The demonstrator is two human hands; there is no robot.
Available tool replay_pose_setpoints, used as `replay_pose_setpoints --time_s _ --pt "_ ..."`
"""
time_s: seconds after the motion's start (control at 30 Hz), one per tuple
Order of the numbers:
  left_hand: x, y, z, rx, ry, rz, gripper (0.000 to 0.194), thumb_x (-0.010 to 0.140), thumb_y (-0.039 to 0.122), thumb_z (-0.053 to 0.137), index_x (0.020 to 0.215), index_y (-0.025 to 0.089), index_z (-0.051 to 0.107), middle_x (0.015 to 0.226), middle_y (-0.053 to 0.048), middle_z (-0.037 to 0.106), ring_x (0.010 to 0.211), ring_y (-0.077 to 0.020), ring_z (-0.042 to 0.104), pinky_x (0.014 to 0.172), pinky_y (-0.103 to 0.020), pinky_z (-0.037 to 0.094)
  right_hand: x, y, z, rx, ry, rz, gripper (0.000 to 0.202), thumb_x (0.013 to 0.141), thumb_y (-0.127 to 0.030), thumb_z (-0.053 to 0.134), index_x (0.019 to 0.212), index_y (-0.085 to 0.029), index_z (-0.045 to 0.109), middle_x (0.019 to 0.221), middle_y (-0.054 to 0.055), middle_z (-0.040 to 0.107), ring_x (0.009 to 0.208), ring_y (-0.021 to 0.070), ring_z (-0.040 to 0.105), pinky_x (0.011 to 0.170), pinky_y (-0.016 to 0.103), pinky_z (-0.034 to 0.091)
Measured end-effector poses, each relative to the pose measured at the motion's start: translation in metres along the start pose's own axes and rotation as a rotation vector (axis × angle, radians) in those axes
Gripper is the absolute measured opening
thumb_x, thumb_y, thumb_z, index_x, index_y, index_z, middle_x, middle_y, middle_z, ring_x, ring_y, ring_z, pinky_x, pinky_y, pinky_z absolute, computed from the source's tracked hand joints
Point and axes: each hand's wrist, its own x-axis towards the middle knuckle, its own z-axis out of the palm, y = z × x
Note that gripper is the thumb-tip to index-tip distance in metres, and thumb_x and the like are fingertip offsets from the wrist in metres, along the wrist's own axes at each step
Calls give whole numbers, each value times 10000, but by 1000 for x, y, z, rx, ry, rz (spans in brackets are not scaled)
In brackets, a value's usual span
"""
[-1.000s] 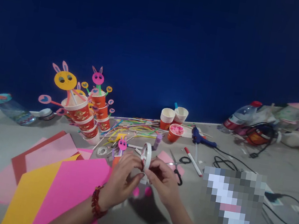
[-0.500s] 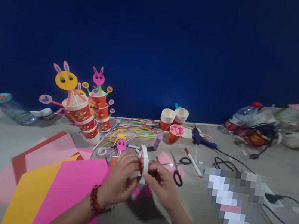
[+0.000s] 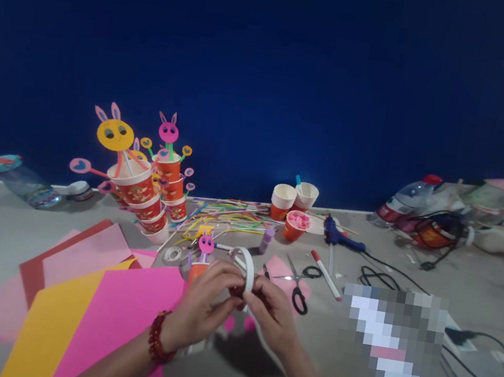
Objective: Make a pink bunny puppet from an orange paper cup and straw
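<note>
Between my two hands is a roll of white tape (image 3: 248, 269), held on edge above the table. My left hand (image 3: 209, 296), with a red bead bracelet at its wrist, is closed on the near left side of the roll. My right hand (image 3: 274, 316) pinches the roll's right side with thumb and fingers. The fingertips nearly meet, and the tape's loose end cannot be made out. Just behind my left hand stands a small paper cup (image 3: 197, 271) with a pink bunny face (image 3: 206, 244). Two pink paper dots (image 3: 249, 324) lie beneath the hands.
Coloured paper sheets (image 3: 115, 326) spread at left, with stacked bunny cups (image 3: 137, 186) behind. Scissors (image 3: 298, 280), a red-capped marker (image 3: 327, 275) and a glue gun (image 3: 342, 236) with a trailing cord lie right. Pipe cleaners (image 3: 228, 215) and paper cups (image 3: 282, 203) line the back.
The roll has turned and tilted between my fingers, showing more of its ring. My hands have shifted slightly to the right; both still hold it.
</note>
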Motion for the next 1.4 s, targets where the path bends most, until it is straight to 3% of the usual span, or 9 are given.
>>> replay_pose_setpoints --time_s 0.17,0.3,0.5,0.6,0.77,0.97,1.1,1.27,1.4 --pt "-4 -1 2 51 -9 32 220 961 112 513 1148 221 553 1081 -82 626 1061 -215 582 937 -381 493 -2 -2 0 -124 41 -90 249 952 -337 571 744 -206 615 707 16 619 659 169 567 630 285 443" --pt "-7 0 3 91 -17 83 237 963 78 470 1143 212 544 1055 -78 631 1041 -209 585 952 -391 496 -3 -1 1 -82 146 -57 160 908 -350 635 835 -207 628 747 13 607 635 158 546 587 273 449" --pt "-6 -5 5 153 -51 175 244 926 41 457 1092 200 541 1017 -76 649 976 -206 585 956 -411 510 2 -4 2 -26 206 -21 195 937 -371 604 835 -205 613 712 -2 564 583 136 526 532 252 438" --pt "-6 -11 6 226 -30 187 276 886 16 433 1052 207 542 973 -67 653 934 -207 591 965 -446 511 6 -4 5 46 187 53 260 913 -409 645 769 -204 575 653 -34 503 519 112 495 481 231 409" --pt "-7 -15 5 276 -32 95 232 846 97 503 1043 206 561 994 -71 655 966 -224 613 1043 -522 464 9 -2 10 177 129 132 324 860 -476 705 756 -207 557 644 -43 513 497 108 520 478 230 433" --pt "-5 -15 2 308 -36 104 201 898 71 438 965 215 560 941 -45 670 931 -197 629 1080 -504 432 14 -3 9 216 141 147 388 869 -518 682 684 -203 553 635 -30 520 524 121 537 503 239 455" --pt "-6 -13 3 259 -25 73 188 899 75 446 1013 212 506 936 -35 661 914 -190 644 1121 -521 391 19 -2 10 165 137 86 406 932 -495 612 656 -200 565 622 -21 535 531 127 535 525 251 431" --pt "-3 -10 6 254 25 -6 80 959 154 460 962 227 492 846 -21 643 822 -198 634 1010 -477 478 20 5 8 -96 174 -12 381 997 -391 531 664 -210 566 628 -11 542 592 146 537 585 268 424" --pt "-2 -13 7 270 67 -27 100 987 168 432 963 227 509 796 2 641 758 -182 625 1073 -498 435 18 6 1 -264 304 -86 166 981 -305 553 860 -218 627 752 17 614 673 169 579 620 282 459"
